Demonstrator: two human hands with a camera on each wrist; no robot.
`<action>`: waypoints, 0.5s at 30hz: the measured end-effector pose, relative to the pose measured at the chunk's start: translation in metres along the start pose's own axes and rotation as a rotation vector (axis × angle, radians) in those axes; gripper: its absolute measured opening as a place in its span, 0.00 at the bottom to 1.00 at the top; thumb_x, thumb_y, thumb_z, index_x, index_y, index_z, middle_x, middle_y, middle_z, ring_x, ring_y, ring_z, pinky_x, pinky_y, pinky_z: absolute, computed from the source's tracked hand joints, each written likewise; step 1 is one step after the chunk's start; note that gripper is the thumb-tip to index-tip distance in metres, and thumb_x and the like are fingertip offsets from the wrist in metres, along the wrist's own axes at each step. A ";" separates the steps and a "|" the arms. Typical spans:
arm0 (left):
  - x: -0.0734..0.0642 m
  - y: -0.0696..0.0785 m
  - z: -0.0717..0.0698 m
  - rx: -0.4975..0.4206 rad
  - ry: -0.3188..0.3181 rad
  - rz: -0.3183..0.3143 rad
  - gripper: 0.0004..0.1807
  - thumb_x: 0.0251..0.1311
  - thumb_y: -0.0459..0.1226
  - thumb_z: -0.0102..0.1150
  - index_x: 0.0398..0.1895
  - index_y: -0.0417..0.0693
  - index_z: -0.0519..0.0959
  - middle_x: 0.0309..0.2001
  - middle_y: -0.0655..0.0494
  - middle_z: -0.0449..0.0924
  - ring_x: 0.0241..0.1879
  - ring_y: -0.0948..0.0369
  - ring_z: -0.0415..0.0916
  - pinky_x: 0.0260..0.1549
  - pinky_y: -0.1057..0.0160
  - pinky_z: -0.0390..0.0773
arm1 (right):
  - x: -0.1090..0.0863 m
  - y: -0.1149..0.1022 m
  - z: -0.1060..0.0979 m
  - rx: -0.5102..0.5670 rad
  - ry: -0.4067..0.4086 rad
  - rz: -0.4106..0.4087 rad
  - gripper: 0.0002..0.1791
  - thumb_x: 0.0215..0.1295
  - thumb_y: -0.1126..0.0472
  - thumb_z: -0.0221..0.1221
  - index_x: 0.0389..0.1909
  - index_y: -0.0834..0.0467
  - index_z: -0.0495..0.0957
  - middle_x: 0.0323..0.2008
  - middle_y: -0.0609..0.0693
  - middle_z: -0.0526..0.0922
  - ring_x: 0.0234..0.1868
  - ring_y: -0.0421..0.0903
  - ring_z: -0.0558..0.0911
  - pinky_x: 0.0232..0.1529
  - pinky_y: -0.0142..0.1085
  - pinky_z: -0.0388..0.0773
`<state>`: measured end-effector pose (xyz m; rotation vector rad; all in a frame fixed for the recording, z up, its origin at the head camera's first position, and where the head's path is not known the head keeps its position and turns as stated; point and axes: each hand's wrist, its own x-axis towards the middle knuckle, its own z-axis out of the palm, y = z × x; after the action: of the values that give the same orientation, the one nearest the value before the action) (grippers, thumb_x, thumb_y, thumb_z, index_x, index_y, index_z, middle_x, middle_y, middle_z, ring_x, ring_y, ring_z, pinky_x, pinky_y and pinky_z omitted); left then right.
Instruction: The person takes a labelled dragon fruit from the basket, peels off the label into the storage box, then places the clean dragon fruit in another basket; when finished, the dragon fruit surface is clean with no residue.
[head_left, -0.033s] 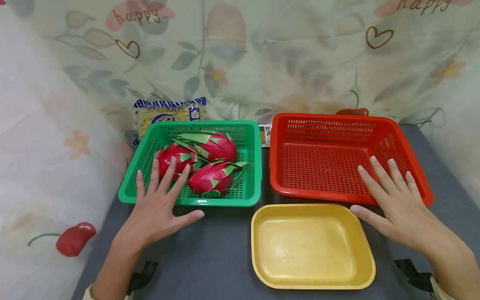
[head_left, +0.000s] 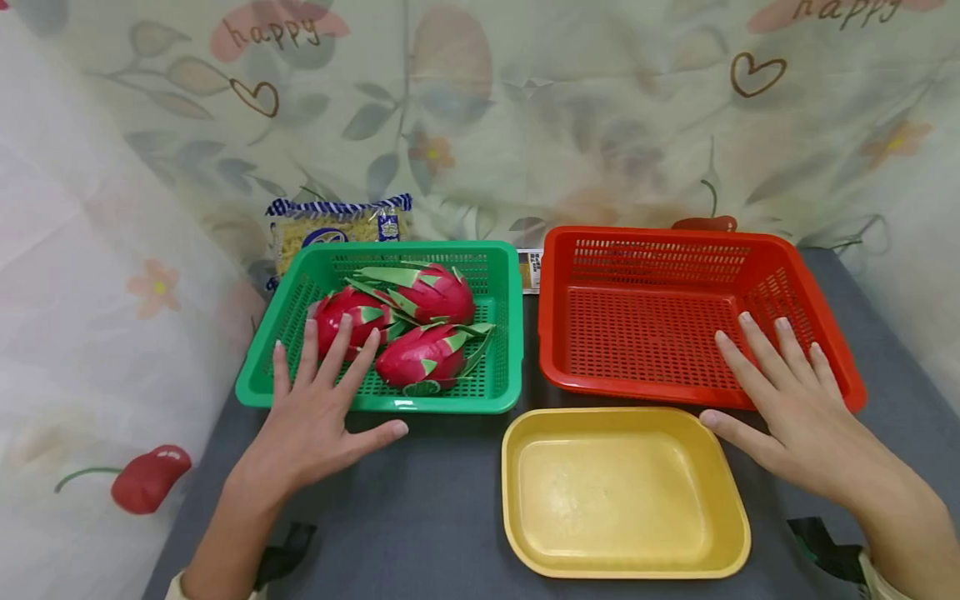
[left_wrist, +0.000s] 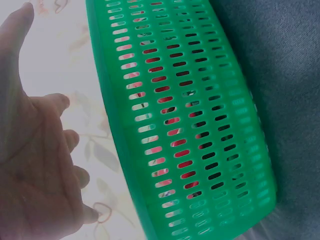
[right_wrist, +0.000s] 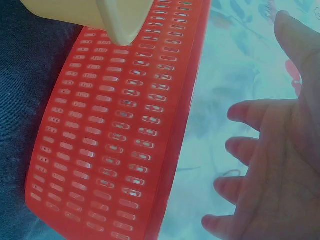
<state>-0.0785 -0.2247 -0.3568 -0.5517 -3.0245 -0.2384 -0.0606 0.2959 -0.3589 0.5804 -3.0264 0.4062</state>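
My left hand (head_left: 311,425) is spread above the near left edge of a green basket (head_left: 510,333), apart from its rim in the left wrist view. Inside that basket lie three dragon fruits: one at the back (head_left: 438,293), one at the left (head_left: 337,317) partly behind my fingertips, and one in front (head_left: 420,358). Over the near right corner of a red basket (head_left: 637,387), my right hand (head_left: 802,425) is held with fingers straight and apart. A gap separates it from the red basket wall (right_wrist: 100,130) in the right wrist view. Neither hand holds anything.
A yellow tub (head_left: 622,492) stands in front of the red basket, near my right thumb. Behind the green basket leans a clear bag of pasta-like food (head_left: 337,225). A small labelled packet (head_left: 530,271) shows between the baskets. Patterned cloth (head_left: 525,125) hangs behind the grey table (head_left: 435,500).
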 end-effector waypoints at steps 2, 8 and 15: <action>-0.001 0.000 0.000 -0.001 0.008 0.002 0.58 0.55 0.73 0.52 0.82 0.61 0.40 0.81 0.49 0.28 0.75 0.43 0.13 0.64 0.28 0.22 | -0.001 -0.001 -0.001 0.001 0.004 0.000 0.54 0.67 0.41 0.62 0.81 0.52 0.40 0.80 0.51 0.27 0.76 0.62 0.24 0.67 0.62 0.15; -0.002 0.000 0.000 0.000 0.040 0.013 0.58 0.55 0.72 0.54 0.82 0.63 0.39 0.81 0.53 0.25 0.75 0.42 0.14 0.64 0.28 0.23 | -0.008 -0.003 -0.005 -0.001 0.031 0.021 0.55 0.64 0.41 0.64 0.81 0.50 0.40 0.80 0.50 0.28 0.76 0.61 0.24 0.68 0.61 0.15; -0.003 0.001 0.003 -0.024 0.032 0.008 0.58 0.55 0.72 0.54 0.82 0.62 0.39 0.81 0.50 0.27 0.75 0.42 0.15 0.64 0.28 0.23 | -0.010 -0.005 -0.006 0.001 0.018 0.041 0.56 0.64 0.40 0.64 0.81 0.50 0.39 0.79 0.50 0.26 0.76 0.60 0.23 0.67 0.60 0.13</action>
<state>-0.0760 -0.2245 -0.3600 -0.5564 -2.9914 -0.2802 -0.0492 0.2965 -0.3525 0.5122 -3.0256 0.4127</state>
